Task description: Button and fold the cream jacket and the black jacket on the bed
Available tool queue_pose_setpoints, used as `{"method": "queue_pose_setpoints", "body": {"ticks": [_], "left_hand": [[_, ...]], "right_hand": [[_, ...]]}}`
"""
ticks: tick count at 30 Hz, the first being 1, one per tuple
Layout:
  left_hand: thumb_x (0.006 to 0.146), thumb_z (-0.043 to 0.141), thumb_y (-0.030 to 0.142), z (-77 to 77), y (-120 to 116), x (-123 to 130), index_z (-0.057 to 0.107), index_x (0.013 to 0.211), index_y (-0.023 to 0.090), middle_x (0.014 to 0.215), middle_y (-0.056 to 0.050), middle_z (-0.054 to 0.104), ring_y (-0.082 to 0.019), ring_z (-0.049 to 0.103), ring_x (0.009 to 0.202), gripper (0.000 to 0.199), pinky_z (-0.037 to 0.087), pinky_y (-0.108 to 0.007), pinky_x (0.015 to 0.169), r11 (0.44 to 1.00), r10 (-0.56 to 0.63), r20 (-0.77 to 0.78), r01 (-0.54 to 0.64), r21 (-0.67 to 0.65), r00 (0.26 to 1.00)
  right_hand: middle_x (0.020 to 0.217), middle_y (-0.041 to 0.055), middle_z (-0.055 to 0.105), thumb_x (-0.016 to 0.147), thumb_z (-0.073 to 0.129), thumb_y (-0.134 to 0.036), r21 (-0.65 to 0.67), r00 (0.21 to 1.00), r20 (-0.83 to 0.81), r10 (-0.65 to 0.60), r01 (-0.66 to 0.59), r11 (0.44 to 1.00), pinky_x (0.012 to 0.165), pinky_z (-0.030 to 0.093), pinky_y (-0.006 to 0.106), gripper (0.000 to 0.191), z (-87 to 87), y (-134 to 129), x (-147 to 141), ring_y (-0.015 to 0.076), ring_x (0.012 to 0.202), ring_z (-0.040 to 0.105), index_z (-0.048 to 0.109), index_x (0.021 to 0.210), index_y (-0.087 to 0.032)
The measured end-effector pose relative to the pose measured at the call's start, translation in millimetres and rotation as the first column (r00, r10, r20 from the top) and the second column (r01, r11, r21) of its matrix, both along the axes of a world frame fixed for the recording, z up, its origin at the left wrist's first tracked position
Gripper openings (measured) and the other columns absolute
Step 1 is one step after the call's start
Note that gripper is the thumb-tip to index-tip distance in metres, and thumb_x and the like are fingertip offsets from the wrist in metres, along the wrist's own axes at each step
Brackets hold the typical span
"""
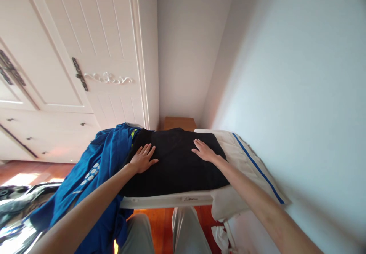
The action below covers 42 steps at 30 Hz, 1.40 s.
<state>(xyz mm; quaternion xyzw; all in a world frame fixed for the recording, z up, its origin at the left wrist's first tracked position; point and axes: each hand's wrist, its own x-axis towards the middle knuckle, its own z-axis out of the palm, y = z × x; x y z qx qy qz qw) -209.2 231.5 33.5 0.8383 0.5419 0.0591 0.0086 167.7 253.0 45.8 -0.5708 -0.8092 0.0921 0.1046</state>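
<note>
A piece of black fabric (174, 166), perhaps a folded garment, lies spread over a narrow white-edged surface (168, 201) in front of me. My left hand (143, 158) rests flat on its left part, fingers spread, with a ring on one finger. On the right part of the cloth lies my right hand (204, 150), palm down, fingers stretched out and fairly close together. Neither hand grips anything. Blue clothing (105, 158) with white spots and a yellow-green patch drapes over the left end, beside the black fabric.
Cream cloth with a blue stripe (254, 158) covers the right end against the pale wall (309, 94). A white wardrobe (114, 37) with dark handles stands at the left. Behind the surface is a brown wooden box-like object (180, 123). Blurred items (25, 208) lie at lower left.
</note>
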Motion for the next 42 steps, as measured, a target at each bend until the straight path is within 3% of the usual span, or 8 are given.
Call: {"method": "queue_pose_setpoints", "body": {"ticks": [5,9,14,17,22,31,37,42], "left_hand": [[0.096,0.030,0.065,-28.9,-8,-26,0.032,0.154,0.009,0.160,-0.018,0.027,-0.030,0.021,0.150,0.080,0.020,-0.047,0.121,0.999,-0.014,0.048,0.012,0.052,0.999],[0.095,0.032,0.066,-27.0,-7,-24,0.040,0.151,0.011,0.156,-0.019,0.035,-0.032,0.030,0.147,0.078,0.027,-0.049,0.119,0.998,-0.023,0.087,0.018,0.057,0.996],[0.098,0.030,0.063,6.9,18,-7,0.062,0.131,0.015,0.136,-0.016,0.062,-0.030,0.043,0.140,0.067,0.033,-0.045,0.115,0.992,-0.045,0.116,0.031,0.124,0.992],[0.099,0.031,0.057,22.3,45,3,0.055,0.137,0.015,0.145,-0.014,0.054,-0.027,0.036,0.144,0.062,0.028,-0.041,0.118,0.983,-0.106,0.072,0.094,0.158,0.992],[0.099,0.034,0.051,17.6,90,-7,0.046,0.144,0.005,0.154,-0.022,0.039,-0.032,0.027,0.148,0.066,0.020,-0.046,0.121,0.993,0.049,-0.015,-0.047,0.112,0.999],[0.098,0.026,0.059,-2.3,96,-32,0.042,0.149,0.005,0.156,-0.018,0.036,-0.030,0.026,0.149,0.076,0.015,-0.043,0.122,0.997,0.078,0.025,-0.078,0.018,0.997],[0.099,0.027,0.057,1.7,92,-29,0.040,0.149,0.004,0.157,-0.017,0.036,-0.029,0.024,0.150,0.074,0.013,-0.043,0.123,0.996,0.080,0.024,-0.081,0.027,0.996],[0.099,0.029,0.056,17.6,71,-31,0.039,0.149,0.007,0.156,-0.017,0.039,-0.028,0.024,0.149,0.070,0.020,-0.044,0.122,0.993,0.069,0.204,-0.086,0.077,0.977]], "right_hand": [[0.161,0.0146,0.026,0.097,0.020,-0.066,-0.032,0.999,0.039,-0.035,0.036,0.999,0.124,0.016,0.048,0.080,-26.4,9,68,0.0272,0.151,0.020,0.033,0.154,-0.011],[0.159,0.0144,0.031,0.096,0.023,-0.067,-0.026,0.997,0.063,-0.051,0.053,0.998,0.123,0.021,0.046,0.081,-28.1,22,100,0.0286,0.149,0.026,0.037,0.152,-0.010],[0.155,0.0167,0.039,0.098,0.022,-0.062,0.139,0.994,0.001,-0.111,0.110,0.984,0.121,0.027,0.049,0.076,-23.8,37,77,0.0306,0.146,0.033,0.041,0.150,-0.010],[0.155,0.0141,0.040,0.098,0.025,-0.062,0.232,1.000,-0.024,-0.005,0.011,0.973,0.121,0.028,0.048,0.072,-17.6,45,40,0.0292,0.146,0.034,0.039,0.151,-0.015],[0.158,0.0119,0.036,0.098,0.027,-0.063,0.234,0.987,0.037,0.156,-0.160,0.959,0.122,0.025,0.049,0.071,-10.2,58,2,0.0269,0.148,0.028,0.039,0.152,-0.017],[0.158,0.0129,0.036,0.097,0.025,-0.060,0.044,0.998,0.054,-0.025,0.022,0.999,0.122,0.023,0.048,0.073,-51.3,73,97,0.0275,0.148,0.029,0.041,0.150,-0.013],[0.158,0.0119,0.035,0.097,0.025,-0.058,0.030,0.998,0.051,-0.025,0.023,0.999,0.122,0.021,0.049,0.071,-49.7,74,91,0.0279,0.148,0.028,0.040,0.151,-0.015],[0.159,0.0128,0.033,0.098,0.025,-0.056,-0.005,0.993,0.081,-0.090,0.090,0.996,0.121,0.020,0.056,0.069,-42.6,66,81,0.0300,0.149,0.025,0.036,0.153,-0.016]]}}
